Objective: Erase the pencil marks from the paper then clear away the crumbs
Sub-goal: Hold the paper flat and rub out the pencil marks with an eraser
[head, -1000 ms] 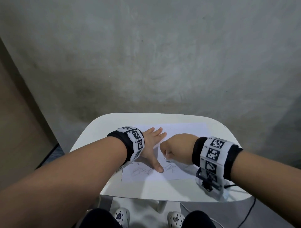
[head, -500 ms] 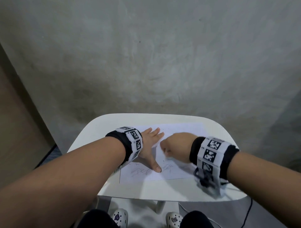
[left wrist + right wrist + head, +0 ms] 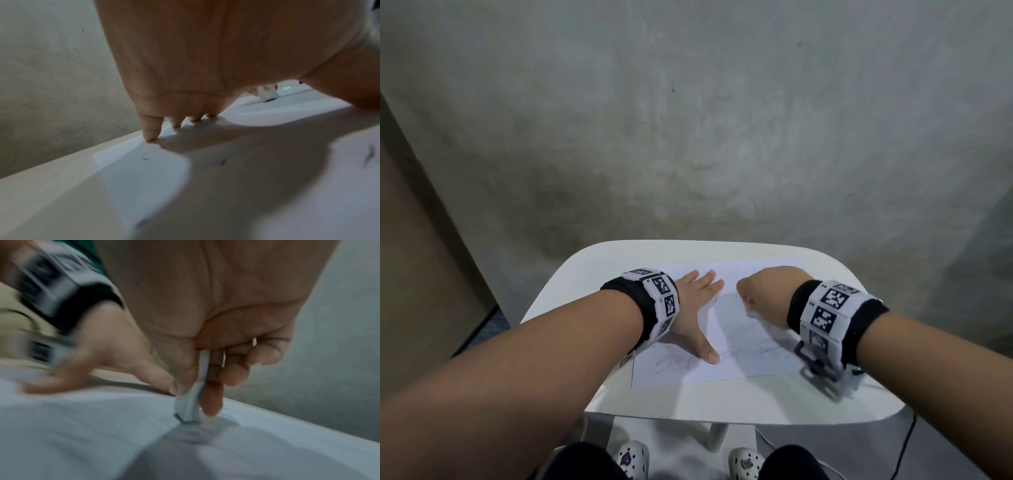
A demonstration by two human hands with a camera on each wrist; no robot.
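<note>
your left hand [image 3: 697, 308] spread flat pinning the paper [image 3: 726, 366] mid-desk [image 3: 619, 260], right hand [image 3: 767, 294] pinching a white eraser [image 3: 190, 404] against the sheet, pencil scribbles [image 3: 674, 363] along its near edge

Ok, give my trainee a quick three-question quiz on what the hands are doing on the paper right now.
1. True or false: the left hand lies with spread fingers pressing on the paper.
2. What does the right hand pinch against the sheet?
A. a pencil
B. a white eraser
C. a brush
3. Fill in: near the sheet's front edge, pencil marks are ____ visible.

Key
1. True; the thumb reaches toward the scribbles, the fingers toward the far edge.
2. B; the eraser stands upright, its darkened tip on the paper.
3. Still; dark crumbs also lie by the left fingertips.
</note>
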